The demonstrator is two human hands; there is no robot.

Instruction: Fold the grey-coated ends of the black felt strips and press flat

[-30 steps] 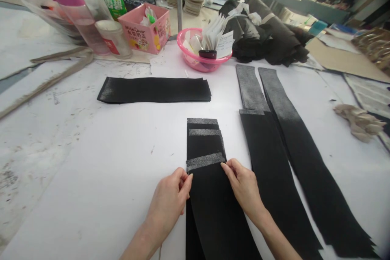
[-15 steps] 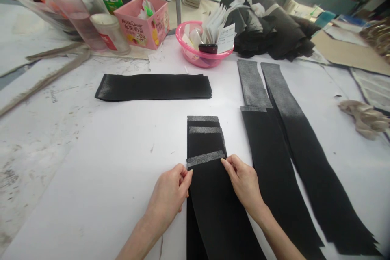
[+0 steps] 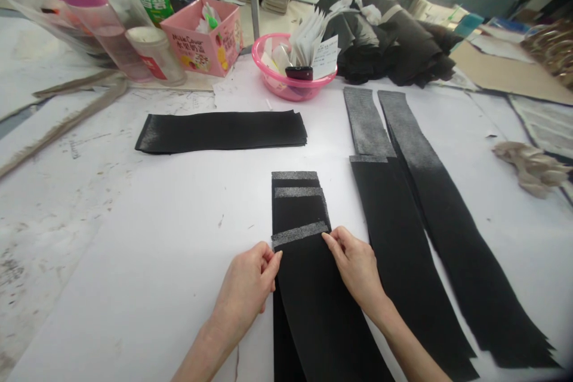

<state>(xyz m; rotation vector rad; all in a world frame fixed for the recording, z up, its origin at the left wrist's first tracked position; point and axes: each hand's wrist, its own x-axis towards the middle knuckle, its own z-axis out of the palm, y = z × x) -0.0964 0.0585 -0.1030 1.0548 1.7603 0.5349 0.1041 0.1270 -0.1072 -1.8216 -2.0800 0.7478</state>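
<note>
A long black fabric strip with a speckled grey band along its far end lies over other black strips, whose grey-banded ends show beyond it. My left hand pinches the strip's left edge just below the band. At its right corner, my right hand grips the edge between thumb and fingers. The strip sits slightly skewed over the ones underneath. To the right lie two more piles of black strips, a nearer pile and a farther pile, with grey far ends.
A stack of black strips lies crosswise beyond my hands. Behind it stand a pink basin holding papers, a pink box, a jar and bottles. Dark fabric is heaped at the back; a crumpled glove-like cloth lies right.
The view has shifted slightly, so the surroundings sit a little farther left. Both hands keep their pinch on the top strip, which shows almost no movement.
</note>
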